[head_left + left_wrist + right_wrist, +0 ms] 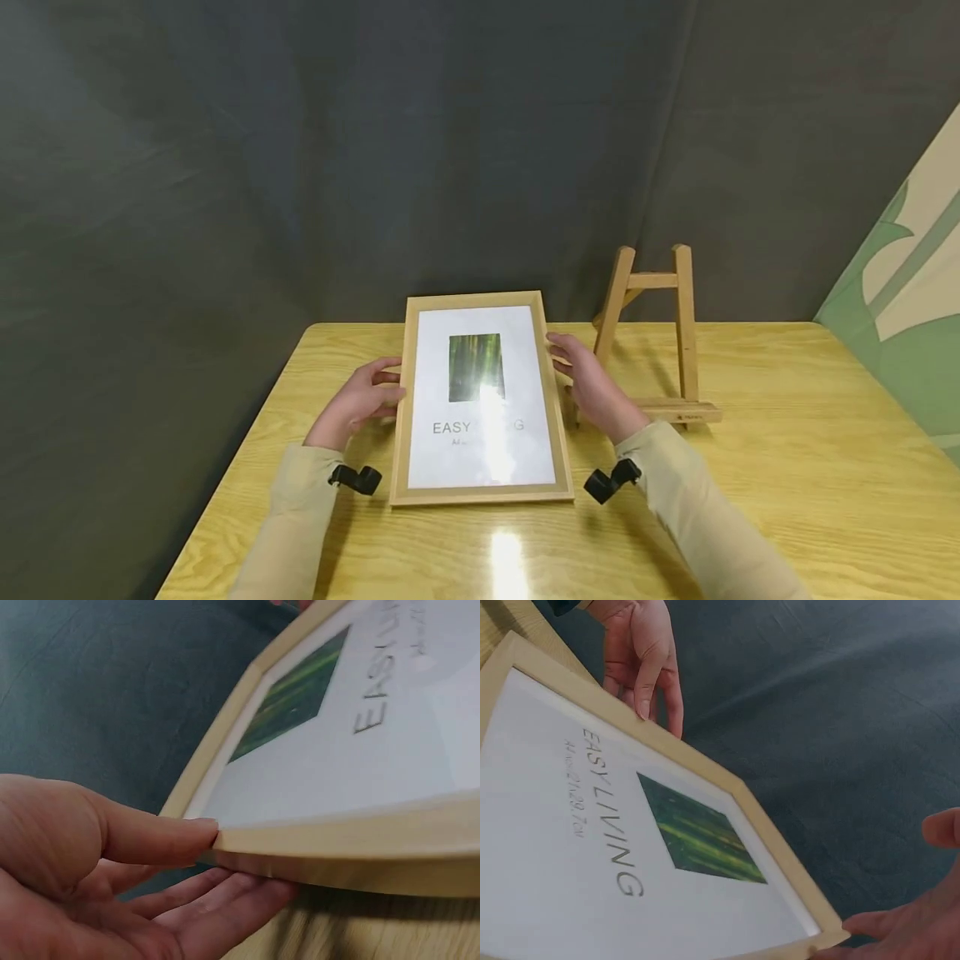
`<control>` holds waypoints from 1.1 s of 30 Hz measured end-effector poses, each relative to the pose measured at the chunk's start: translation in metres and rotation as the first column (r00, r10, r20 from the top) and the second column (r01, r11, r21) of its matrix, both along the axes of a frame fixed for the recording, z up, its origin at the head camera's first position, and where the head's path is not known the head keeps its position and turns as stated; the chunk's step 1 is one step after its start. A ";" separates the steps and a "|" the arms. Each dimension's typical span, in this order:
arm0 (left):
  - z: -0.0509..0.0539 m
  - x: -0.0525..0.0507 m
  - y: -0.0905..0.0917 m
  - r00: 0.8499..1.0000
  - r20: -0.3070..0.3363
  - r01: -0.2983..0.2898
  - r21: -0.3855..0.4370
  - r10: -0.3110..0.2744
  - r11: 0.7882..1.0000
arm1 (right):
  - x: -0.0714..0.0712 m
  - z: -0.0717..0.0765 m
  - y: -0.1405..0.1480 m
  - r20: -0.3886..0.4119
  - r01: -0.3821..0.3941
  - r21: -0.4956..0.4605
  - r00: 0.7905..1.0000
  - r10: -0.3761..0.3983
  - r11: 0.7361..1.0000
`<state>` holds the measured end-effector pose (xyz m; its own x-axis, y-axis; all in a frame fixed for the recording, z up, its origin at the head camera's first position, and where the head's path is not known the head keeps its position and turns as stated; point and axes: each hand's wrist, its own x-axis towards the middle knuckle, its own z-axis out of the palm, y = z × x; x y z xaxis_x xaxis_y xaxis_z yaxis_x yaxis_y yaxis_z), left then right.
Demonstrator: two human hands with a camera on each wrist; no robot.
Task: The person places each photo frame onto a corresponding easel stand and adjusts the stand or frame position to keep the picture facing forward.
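A light wooden picture frame (480, 498) stands tilted over the table, its top end raised. Behind its front sheet are a green forest picture (697, 832) and the words EASY LIVING. My left hand (360, 400) pinches the frame's left side; in the left wrist view the thumb (161, 838) lies against the rim and the fingers are under it. Along the right side is my right hand (592, 387), its fingers extended to the rim near the upper corner. Its thumb (941, 827) stays apart from the frame in the right wrist view.
A small wooden easel (686, 350) stands to the right, its front ledge (693, 412) partly behind my right wrist. The wooden table (787, 467) ends at a dark cloth backdrop (480, 150). A green and cream patterned panel (900, 275) borders the right side.
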<state>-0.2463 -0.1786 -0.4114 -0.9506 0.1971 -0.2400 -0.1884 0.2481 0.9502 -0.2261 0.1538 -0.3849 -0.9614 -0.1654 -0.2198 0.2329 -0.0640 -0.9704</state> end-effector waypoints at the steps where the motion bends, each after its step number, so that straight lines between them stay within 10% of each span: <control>1: 0.001 0.001 0.000 1.000 -0.007 -0.020 0.006 0.020 1.000 | -0.001 -0.002 0.001 -0.011 -0.015 0.011 1.000 0.016 1.000; 10: 0.007 0.006 0.003 0.998 -0.037 -0.054 0.102 0.058 0.993 | -0.001 -0.009 0.001 -0.038 -0.006 0.076 0.999 0.009 0.997; 33: 0.026 0.008 -0.006 0.982 -0.169 -0.055 0.137 0.078 0.989 | -0.004 0.003 0.004 -0.075 0.043 -0.193 0.995 -0.059 0.980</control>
